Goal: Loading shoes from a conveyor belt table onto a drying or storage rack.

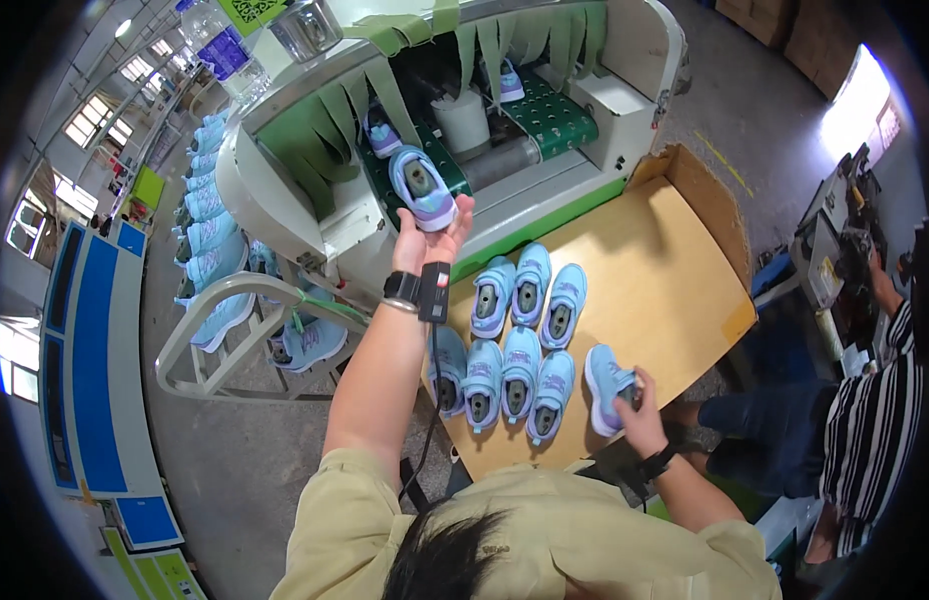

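A light blue and lilac shoe (437,208) rests heel-down in my left hand (446,240), reached out to the mouth of the machine (575,180). Its toe points into the machine, over the left green perforated conveyor belt (435,150). Down at the right, my right hand (642,420) is closed around the heel of another blue shoe (606,377) on the tan board (650,275). To its left, several matching shoes (521,365) lie in two rows, dark forms showing in their openings. Another shoe (383,137) sits deeper on the left belt.
Green strips (385,95) hang over the machine's openings. One more shoe (510,80) is on the right belt (553,117). A rack (220,290) of blue shoes stands left. A bottle (220,50) and metal cup (307,30) sit atop the machine. A person in a striped shirt (870,420) is at right.
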The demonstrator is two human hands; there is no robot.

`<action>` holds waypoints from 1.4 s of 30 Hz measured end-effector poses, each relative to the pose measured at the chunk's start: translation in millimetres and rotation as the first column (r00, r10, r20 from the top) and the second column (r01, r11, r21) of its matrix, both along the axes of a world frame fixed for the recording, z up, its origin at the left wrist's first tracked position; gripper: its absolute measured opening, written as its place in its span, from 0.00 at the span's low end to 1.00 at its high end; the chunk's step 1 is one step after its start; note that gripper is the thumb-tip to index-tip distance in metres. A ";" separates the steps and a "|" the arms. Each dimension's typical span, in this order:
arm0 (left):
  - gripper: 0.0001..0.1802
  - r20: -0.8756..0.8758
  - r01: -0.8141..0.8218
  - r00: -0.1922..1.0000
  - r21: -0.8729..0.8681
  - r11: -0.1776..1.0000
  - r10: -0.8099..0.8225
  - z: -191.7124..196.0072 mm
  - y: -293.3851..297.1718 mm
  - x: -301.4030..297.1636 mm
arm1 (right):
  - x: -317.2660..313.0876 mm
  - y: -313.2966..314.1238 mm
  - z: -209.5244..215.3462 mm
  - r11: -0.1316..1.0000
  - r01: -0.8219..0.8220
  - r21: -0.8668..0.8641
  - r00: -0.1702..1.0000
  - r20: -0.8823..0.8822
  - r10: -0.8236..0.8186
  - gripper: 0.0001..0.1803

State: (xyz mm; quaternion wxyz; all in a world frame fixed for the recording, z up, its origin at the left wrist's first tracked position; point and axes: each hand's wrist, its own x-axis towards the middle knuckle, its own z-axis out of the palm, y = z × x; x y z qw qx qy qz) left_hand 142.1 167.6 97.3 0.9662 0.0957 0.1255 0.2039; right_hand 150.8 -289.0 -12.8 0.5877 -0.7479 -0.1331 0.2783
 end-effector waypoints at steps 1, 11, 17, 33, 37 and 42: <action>0.40 0.049 0.049 0.998 -0.037 0.998 -0.048 -2.5 2.1 -1.5 | 16.0 6.3 11.7 0.996 0.066 0.068 0.996 -0.071 -0.061 0.39; 0.39 0.001 0.049 0.999 0.097 0.994 -0.050 -3.0 0.6 -33.9 | 195.9 249.7 197.6 0.955 -0.204 0.213 0.533 0.843 -0.074 0.32; 0.32 -0.204 0.298 0.949 0.336 0.894 -0.239 -14.1 -65.3 -67.2 | 272.5 346.6 140.0 0.998 0.066 0.024 0.628 0.776 -0.060 0.44; 0.55 -0.575 0.702 0.683 0.349 -0.621 0.449 -93.4 -175.0 -151.1 | 165.5 133.0 25.5 0.830 -0.022 -0.558 0.649 0.624 0.436 0.37; 0.55 -0.563 0.707 0.685 0.357 -0.611 0.463 -91.2 -178.3 -155.2 | 235.3 127.6 6.6 0.781 0.302 -0.547 0.634 0.727 0.263 0.46; 0.56 -0.559 0.715 0.682 0.369 -0.595 0.473 -93.8 -179.9 -154.4 | 294.6 106.4 -63.5 0.888 0.373 -0.268 0.881 0.402 -0.249 0.42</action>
